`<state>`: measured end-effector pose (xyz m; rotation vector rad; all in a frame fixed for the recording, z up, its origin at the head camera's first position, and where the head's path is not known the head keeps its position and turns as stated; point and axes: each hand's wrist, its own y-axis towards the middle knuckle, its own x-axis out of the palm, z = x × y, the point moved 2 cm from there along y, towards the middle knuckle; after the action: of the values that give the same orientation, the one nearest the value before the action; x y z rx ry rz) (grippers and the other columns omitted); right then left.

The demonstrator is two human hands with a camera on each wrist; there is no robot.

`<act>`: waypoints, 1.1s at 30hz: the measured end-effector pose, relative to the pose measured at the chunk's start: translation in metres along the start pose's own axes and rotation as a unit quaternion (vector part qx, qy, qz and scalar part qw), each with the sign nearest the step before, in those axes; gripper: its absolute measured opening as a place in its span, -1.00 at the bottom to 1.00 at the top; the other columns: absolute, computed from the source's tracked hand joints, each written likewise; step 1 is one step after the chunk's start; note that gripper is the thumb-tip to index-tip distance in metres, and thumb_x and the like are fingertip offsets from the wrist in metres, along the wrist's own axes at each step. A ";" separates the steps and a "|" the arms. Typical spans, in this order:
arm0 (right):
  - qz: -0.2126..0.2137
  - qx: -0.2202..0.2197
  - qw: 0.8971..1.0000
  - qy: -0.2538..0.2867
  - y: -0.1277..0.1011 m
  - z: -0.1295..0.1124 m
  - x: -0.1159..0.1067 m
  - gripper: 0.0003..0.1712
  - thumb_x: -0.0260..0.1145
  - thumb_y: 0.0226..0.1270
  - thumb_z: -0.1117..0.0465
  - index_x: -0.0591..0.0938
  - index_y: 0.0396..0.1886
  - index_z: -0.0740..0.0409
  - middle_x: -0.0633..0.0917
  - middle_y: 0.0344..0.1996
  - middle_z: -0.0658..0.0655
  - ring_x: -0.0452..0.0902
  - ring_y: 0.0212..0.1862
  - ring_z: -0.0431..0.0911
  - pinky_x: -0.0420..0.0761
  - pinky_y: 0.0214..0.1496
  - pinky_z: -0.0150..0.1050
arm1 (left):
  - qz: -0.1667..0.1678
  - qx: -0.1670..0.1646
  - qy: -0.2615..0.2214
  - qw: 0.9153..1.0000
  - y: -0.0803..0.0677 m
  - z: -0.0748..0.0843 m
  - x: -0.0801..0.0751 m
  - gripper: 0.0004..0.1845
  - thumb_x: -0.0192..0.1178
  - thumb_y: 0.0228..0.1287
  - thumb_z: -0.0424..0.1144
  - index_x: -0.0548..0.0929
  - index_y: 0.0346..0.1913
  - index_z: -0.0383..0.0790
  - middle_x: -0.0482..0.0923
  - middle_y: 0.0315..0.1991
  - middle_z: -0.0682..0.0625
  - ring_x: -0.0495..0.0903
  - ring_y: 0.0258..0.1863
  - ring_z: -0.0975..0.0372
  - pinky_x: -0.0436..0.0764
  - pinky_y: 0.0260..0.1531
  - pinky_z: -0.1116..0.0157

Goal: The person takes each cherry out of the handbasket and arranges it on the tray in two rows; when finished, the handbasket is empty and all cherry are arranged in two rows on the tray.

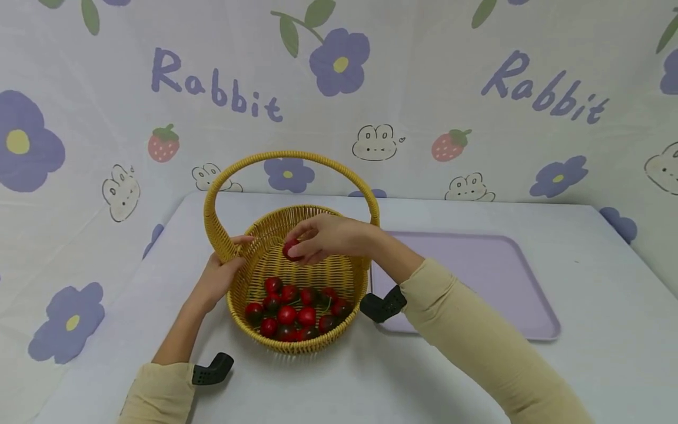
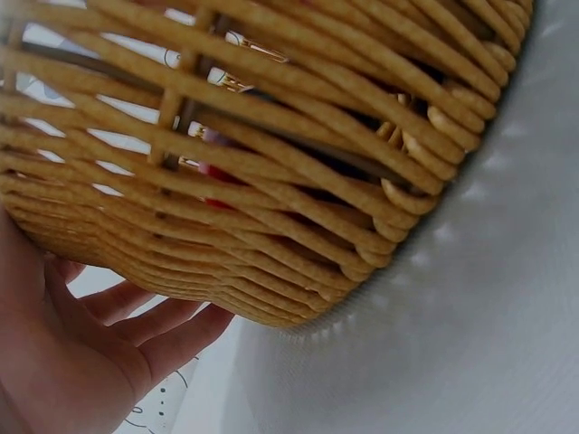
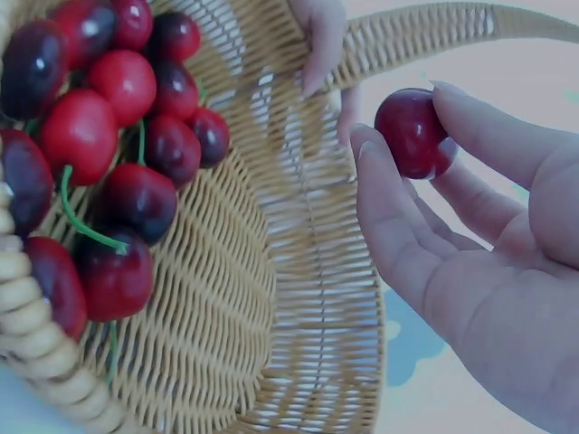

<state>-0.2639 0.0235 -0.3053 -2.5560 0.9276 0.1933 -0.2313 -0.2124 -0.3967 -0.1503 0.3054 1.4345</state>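
Observation:
A yellow wicker basket point(image 1: 296, 347) with a tall arched handle stands tilted toward me on the white table. My left hand point(image 1: 219, 277) grips its left rim at the foot of the handle; in the left wrist view that hand point(image 2: 90, 353) lies against the woven wall. My right hand point(image 1: 328, 238) is above the basket, pinching one dark red cherry point(image 3: 414, 133) between thumb and fingers. Several more cherries point(image 1: 287, 315), red to nearly black and some with green stems, lie gathered in the near part of the basket.
A flat lilac tray point(image 1: 466, 277) lies to the right of the basket, partly behind my right forearm. Behind the table hangs a white cloth point(image 1: 413, 76) printed with flowers, rabbits and strawberries. A black wrist-worn device point(image 1: 384, 304) sticks out from each sleeve.

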 end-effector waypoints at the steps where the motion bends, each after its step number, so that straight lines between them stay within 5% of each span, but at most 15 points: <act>1: 0.000 -0.006 1.000 -0.001 -0.003 -0.001 0.001 -0.60 0.29 0.30 0.26 0.52 0.11 0.26 0.66 -0.14 0.19 0.63 -0.12 -0.02 0.58 -0.06 -0.20 | 0.001 0.000 -0.001 1.000 0.000 0.000 0.000 -0.54 -0.17 0.36 -0.46 0.33 0.31 -0.35 0.21 0.33 -0.32 0.23 0.27 -0.12 0.20 0.18 -0.13; 12: -0.006 -0.063 0.996 -0.056 -0.048 0.015 0.008 -0.57 0.34 0.26 0.19 0.54 0.11 0.16 0.60 -0.11 0.12 0.60 -0.15 0.00 0.55 -0.03 -0.13 | 0.000 0.001 -0.009 1.000 -0.001 -0.001 0.000 -0.54 -0.17 0.36 -0.47 0.33 0.30 -0.35 0.23 0.33 -0.29 0.19 0.31 -0.09 0.14 0.23 -0.11; 25: -0.009 -0.055 0.997 -0.046 -0.107 0.072 -0.014 -0.61 0.36 0.22 0.23 0.56 0.04 0.21 0.61 -0.12 0.12 0.56 -0.10 0.02 0.51 -0.06 -0.11 | 0.005 0.000 -0.007 1.000 0.000 0.003 0.001 -0.54 -0.18 0.36 -0.47 0.32 0.31 -0.35 0.21 0.33 -0.31 0.22 0.29 -0.11 0.17 0.21 -0.11; 33: 0.079 -0.007 0.997 -0.019 -0.118 0.114 -0.048 -0.58 0.31 0.27 0.15 0.52 0.08 0.23 0.59 -0.09 0.19 0.53 -0.05 0.13 0.48 0.00 -0.11 | 0.004 -0.006 -0.008 1.000 -0.001 0.001 0.001 -0.54 -0.18 0.37 -0.46 0.31 0.32 -0.36 0.19 0.35 -0.32 0.18 0.32 -0.11 0.14 0.23 -0.10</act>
<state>-0.2241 0.1824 -0.3568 -2.4840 1.1170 0.2937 -0.2299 -0.2112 -0.3959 -0.1471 0.2852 1.4454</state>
